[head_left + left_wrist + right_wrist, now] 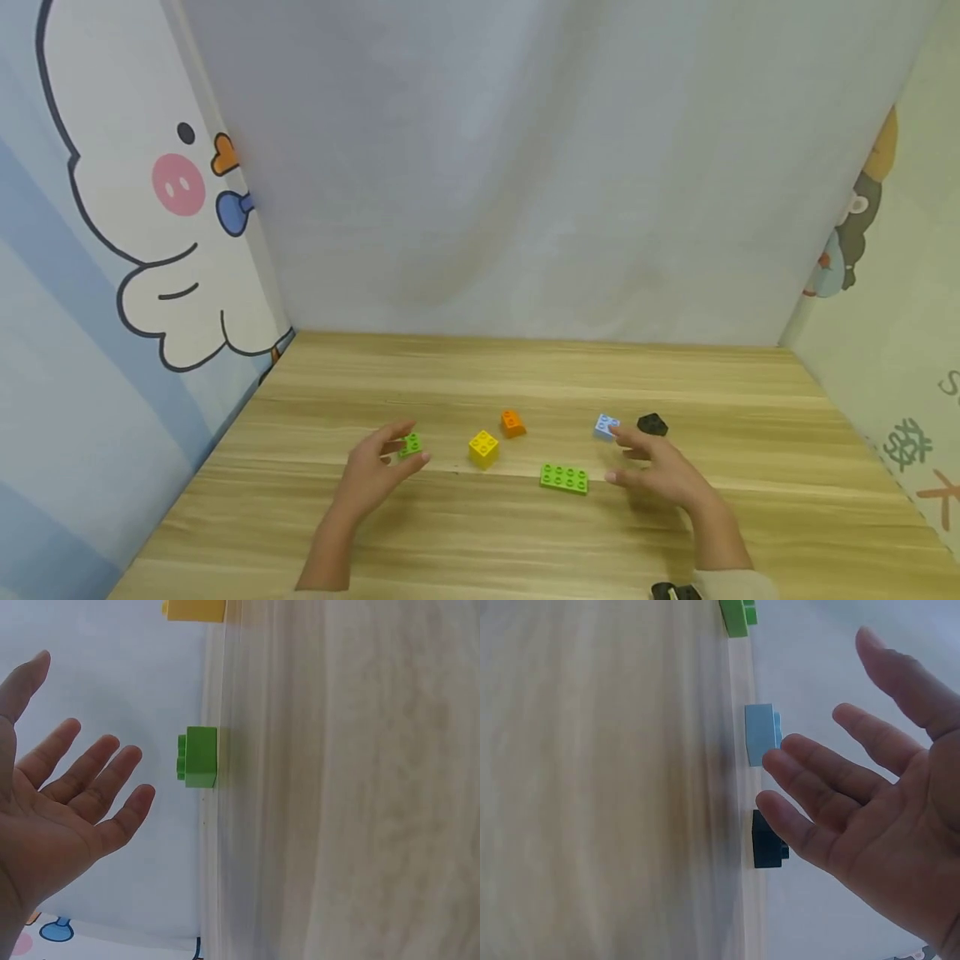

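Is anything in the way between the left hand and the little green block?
Nothing visible. The left hand is open beside the little green block, with only bare space between its fingers and the block.

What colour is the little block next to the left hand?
Green. The small square plastic block near the left hand shows best in the left wrist view.

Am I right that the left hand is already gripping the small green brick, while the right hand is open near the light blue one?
Not quite. The left hand is open beside the small green brick, not gripping it; the left wrist view shows a gap. The right hand is open near the light blue brick.
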Motion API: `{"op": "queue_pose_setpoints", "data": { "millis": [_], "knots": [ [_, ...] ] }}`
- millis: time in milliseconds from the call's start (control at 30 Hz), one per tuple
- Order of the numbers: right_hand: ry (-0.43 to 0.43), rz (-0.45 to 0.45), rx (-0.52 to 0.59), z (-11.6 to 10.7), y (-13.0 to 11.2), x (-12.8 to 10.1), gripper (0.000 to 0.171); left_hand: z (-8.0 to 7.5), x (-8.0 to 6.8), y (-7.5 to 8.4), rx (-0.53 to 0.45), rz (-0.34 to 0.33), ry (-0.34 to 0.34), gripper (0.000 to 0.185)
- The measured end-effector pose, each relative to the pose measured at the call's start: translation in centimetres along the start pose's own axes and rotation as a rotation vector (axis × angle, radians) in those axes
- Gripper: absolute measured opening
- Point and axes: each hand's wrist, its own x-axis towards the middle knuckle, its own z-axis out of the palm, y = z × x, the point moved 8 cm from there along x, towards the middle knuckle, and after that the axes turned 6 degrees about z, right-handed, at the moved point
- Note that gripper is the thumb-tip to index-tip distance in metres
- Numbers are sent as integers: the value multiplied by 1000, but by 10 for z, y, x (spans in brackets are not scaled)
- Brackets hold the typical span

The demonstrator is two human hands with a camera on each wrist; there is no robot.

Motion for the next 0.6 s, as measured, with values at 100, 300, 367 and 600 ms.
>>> {"op": "queue_pose_setpoints", "data": {
  "millis": [100,300,367,600],
  "knots": [
    [-13,-14,25,4,-3,5,77,4,3,1,-22,-2,-18,56],
    [-66,-5,77,16,-7,13,80,15,7,-1,-87,-11,-38,59],
    [-77,-10,74,20,-8,16,79,19,8,-1,-101,-8,-44,59],
    [-90,-31,64,28,-13,24,77,33,12,5,-116,9,-72,57]
  ]
}}
